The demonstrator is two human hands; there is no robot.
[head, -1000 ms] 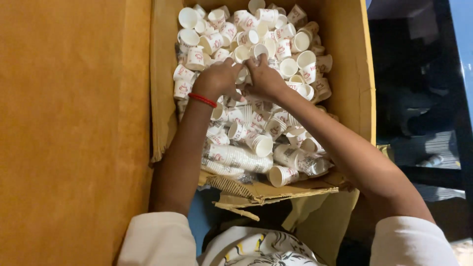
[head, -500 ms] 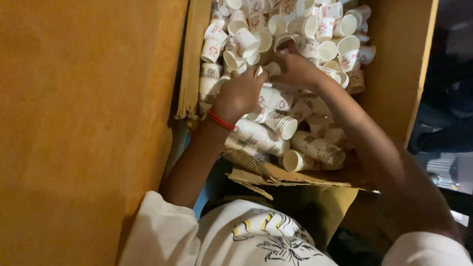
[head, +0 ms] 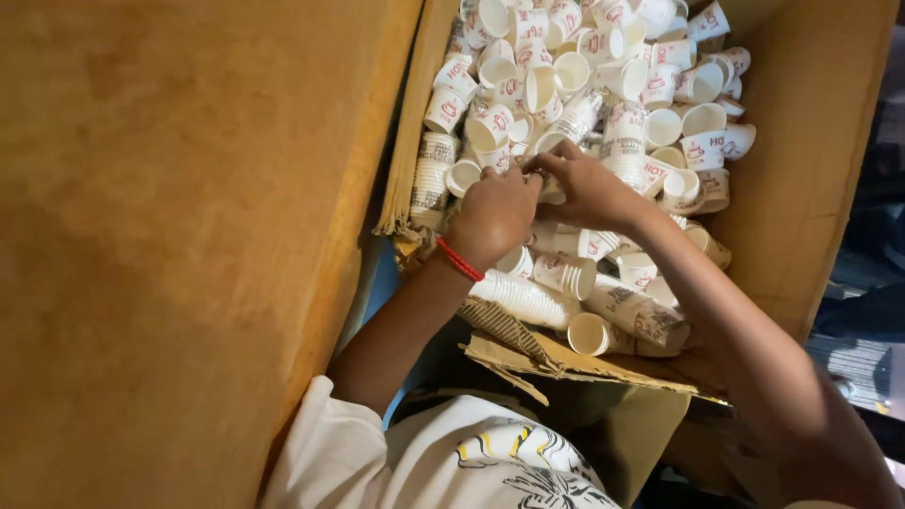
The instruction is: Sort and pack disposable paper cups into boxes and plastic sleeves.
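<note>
Brown cardboard fills the view: a large box (head: 801, 188), open at the top, with a broad flap (head: 189, 236) folded out over the left side. Box holds a heap of small white paper cups (head: 603, 85) with red print, loose and tumbled, some mouth-up, some on their sides.

Left hand (head: 495, 212), red thread band (head: 459, 259) at the wrist, and right hand (head: 584, 188) meet near the middle of the heap, fingertips touching. Both are curled around something small, likely a cup or short stack; the fingers hide it, so the exact grip cannot be told.

Nested stacks lie about: one upright against the left wall (head: 432, 179), one lying below the left wrist (head: 523, 300), another (head: 636, 316) under the right forearm toward the near edge. Torn corrugated edge (head: 547, 358) at the near wall juts out over a white printed shirt (head: 471, 462).
</note>
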